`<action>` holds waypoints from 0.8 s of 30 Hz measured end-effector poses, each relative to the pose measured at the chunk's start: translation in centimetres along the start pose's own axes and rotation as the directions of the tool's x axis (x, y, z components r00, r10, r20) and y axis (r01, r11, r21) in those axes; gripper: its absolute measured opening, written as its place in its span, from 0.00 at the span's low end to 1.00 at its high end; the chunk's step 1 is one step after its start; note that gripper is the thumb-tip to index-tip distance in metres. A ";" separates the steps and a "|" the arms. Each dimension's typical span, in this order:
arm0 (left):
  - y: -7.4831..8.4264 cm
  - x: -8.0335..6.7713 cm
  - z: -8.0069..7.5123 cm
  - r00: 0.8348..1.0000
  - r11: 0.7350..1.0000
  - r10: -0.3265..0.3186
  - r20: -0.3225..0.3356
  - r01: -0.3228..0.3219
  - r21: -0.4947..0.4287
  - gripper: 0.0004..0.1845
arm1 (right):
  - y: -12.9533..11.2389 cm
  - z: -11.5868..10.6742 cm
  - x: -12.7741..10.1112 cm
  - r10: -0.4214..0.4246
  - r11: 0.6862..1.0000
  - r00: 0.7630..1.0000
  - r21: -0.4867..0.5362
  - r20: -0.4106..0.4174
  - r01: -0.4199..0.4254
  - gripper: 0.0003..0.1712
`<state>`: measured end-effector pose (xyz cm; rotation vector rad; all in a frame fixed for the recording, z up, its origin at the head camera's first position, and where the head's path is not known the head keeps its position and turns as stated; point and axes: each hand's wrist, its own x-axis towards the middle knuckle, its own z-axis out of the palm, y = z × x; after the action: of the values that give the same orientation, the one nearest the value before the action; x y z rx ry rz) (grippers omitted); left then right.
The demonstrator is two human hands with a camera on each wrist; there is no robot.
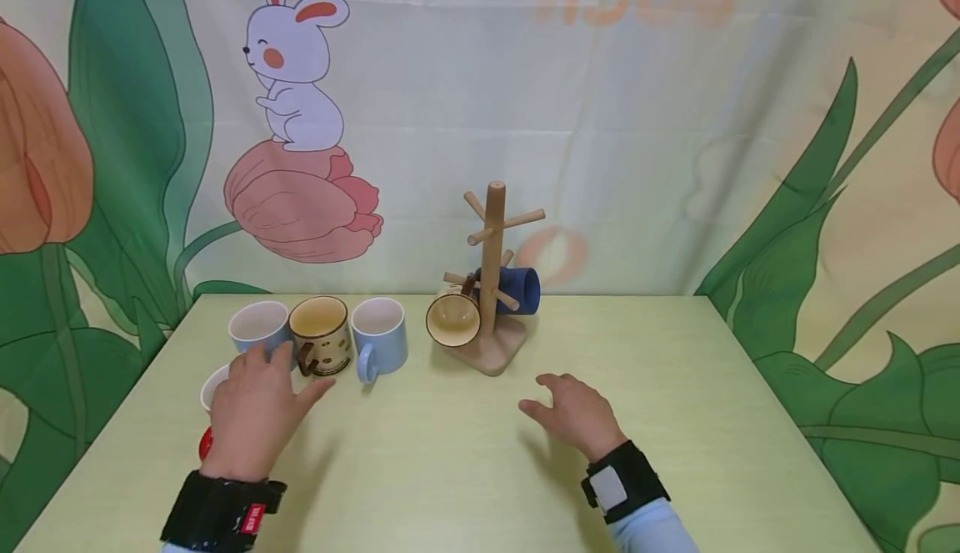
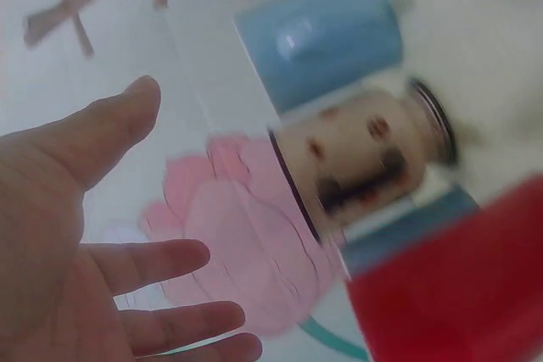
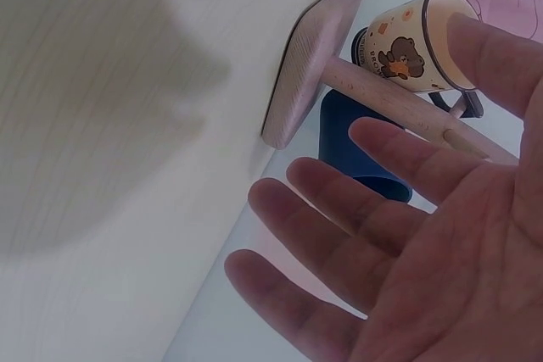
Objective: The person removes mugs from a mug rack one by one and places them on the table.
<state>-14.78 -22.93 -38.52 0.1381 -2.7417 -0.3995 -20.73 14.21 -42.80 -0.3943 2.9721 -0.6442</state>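
Note:
My left hand [image 1: 253,415] hovers near the left mugs with thumb and fingers spread, holding nothing. Just beyond it stand a light blue mug [image 1: 255,324], a cream mug with brown spots [image 1: 322,340] and a second light blue mug [image 1: 382,340]. A red mug [image 2: 450,286] is close by in the left wrist view, mostly behind the hand in the head view. My right hand [image 1: 577,411] is over the table with loosely bent fingers and no object. Ahead of it is a wooden mug tree [image 1: 491,257] bearing a cream bear-print mug [image 3: 407,48] and a dark blue mug [image 1: 525,290].
All of this stands on a pale yellow-green table [image 1: 420,470]. A printed cloth backdrop [image 1: 450,103] with a rabbit and tulips hangs behind its far edge. Bare pegs [image 1: 525,218] stick out from the upper part of the mug tree.

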 end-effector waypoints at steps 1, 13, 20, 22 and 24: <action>0.5 0.3 0.1 1.000 1.000 0.025 -0.012 -0.025 -0.001 0.40 | 0.0 0.0 0.0 0.001 1.000 1.000 0.000 0.000 -0.001 0.31; 5.1 3.7 2.1 0.986 0.987 0.158 0.053 -0.157 -0.020 0.35 | -0.1 -0.3 0.3 -0.009 1.000 1.000 -0.029 -0.022 0.009 0.30; 6.8 5.4 3.2 0.971 0.976 0.211 0.109 -0.215 0.023 0.34 | -0.4 -0.7 0.7 -0.014 0.999 0.999 -0.046 -0.041 0.012 0.29; 7.4 5.9 3.4 0.967 0.975 0.214 0.135 -0.221 0.035 0.34 | -0.5 -0.8 0.8 -0.017 0.998 0.999 -0.054 -0.047 0.014 0.29; 7.9 6.5 3.6 0.964 0.974 0.216 0.157 -0.225 0.041 0.34 | -0.6 -0.9 1.0 -0.016 0.998 0.998 -0.060 -0.056 0.013 0.29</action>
<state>-22.46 -15.45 -37.17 -0.1900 -2.8784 -0.2778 -21.70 13.81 -41.74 -0.4090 3.0513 -0.5783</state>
